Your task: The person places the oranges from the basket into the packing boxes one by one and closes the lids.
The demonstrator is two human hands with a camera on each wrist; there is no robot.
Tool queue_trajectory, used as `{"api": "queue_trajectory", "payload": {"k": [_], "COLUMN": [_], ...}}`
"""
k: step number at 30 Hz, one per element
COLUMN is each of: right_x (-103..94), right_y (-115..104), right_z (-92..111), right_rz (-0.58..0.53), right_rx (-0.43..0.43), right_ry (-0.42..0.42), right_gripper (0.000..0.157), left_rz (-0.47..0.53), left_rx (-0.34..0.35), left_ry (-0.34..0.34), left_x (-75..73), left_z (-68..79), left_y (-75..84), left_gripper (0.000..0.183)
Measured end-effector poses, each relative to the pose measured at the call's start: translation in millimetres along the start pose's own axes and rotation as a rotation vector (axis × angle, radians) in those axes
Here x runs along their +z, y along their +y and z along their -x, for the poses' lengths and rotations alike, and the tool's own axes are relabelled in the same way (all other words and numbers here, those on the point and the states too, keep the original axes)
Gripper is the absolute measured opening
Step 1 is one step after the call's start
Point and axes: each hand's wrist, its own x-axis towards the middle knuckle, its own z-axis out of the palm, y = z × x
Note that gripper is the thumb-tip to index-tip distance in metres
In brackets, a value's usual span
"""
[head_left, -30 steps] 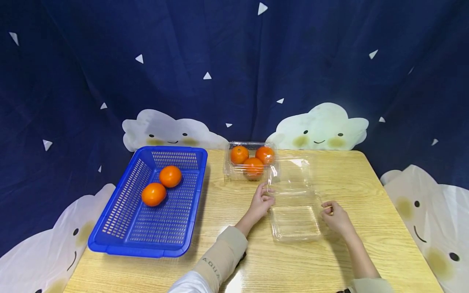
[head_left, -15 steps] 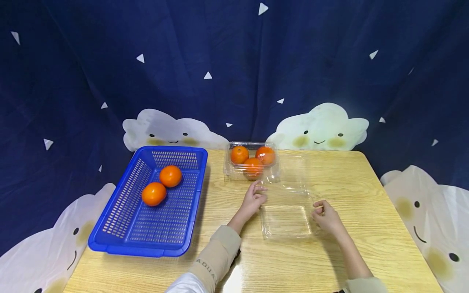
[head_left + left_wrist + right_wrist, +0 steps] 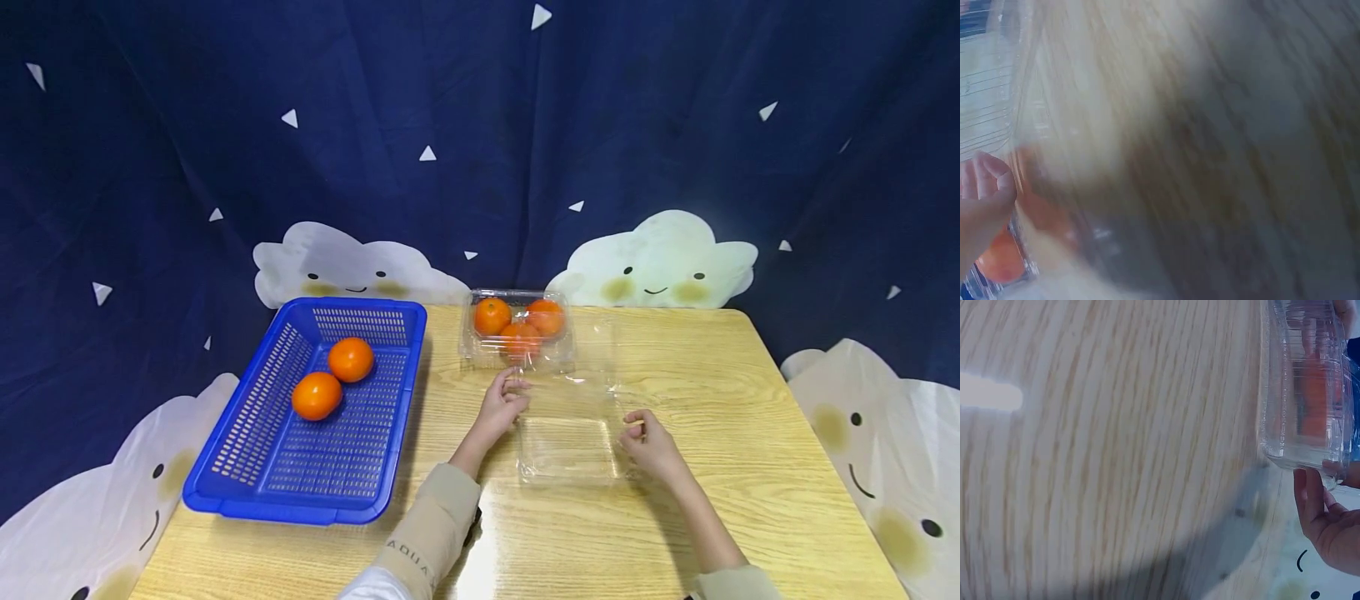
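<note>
A see-through plastic clamshell box (image 3: 567,479) lies opened flat, its lid half (image 3: 570,379) folded out toward the back. My left hand (image 3: 501,408) pinches its left edge near the hinge. On the opposite edge, my right hand (image 3: 651,446) grips with thumb and fingertips; the right wrist view shows that hand (image 3: 1335,531) at the rim of the clear box (image 3: 1285,434). Behind the lid, partly overlapped by it, sits a second clear box (image 3: 472,350) with three oranges (image 3: 492,317). In the left wrist view, the left hand (image 3: 988,187) is near an orange (image 3: 1000,259).
A blue plastic basket (image 3: 401,433) stands on the left of the wooden table (image 3: 705,375), with two oranges (image 3: 317,396) inside. A dark blue curtain (image 3: 480,125) with cloud prints hangs behind the table's back edge.
Both hands have moved left together, carrying the opened clamshell box with them. Its lid now overlaps more of the orange-filled box. Basket and oranges stay in place.
</note>
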Motion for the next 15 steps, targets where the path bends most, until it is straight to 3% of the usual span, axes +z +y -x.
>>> {"api": "queue_trajectory", "payload": {"k": [7, 10, 14, 15], "right_x": [11.9, 15.9, 20.4, 21.5], "right_y": [-3.7, -4.6, -5.4, -5.6], "right_z": [-3.6, -4.1, -6.0, -6.8], "right_rz": [-0.002, 0.001, -0.005, -0.004], "right_rx": [-0.020, -0.025, -0.044, -0.051], "right_ry": [0.011, 0.012, -0.002, -0.007], "right_gripper": [0.033, 0.033, 0.034, 0.035], "left_rz": [-0.049, -0.096, -0.113, -0.099], "left_rx": [-0.018, 0.003, 0.080, 0.126], "left_ry": [0.026, 0.031, 0.056, 0.059], "left_x": [-13.1, -19.1, -27.8, -30.5], "left_z": [2.6, -1.0, -6.6, -9.0], "left_y": [1.2, -9.2, -25.8, -31.2], "left_gripper": [0.061, 0.062, 0.061, 0.059]}}
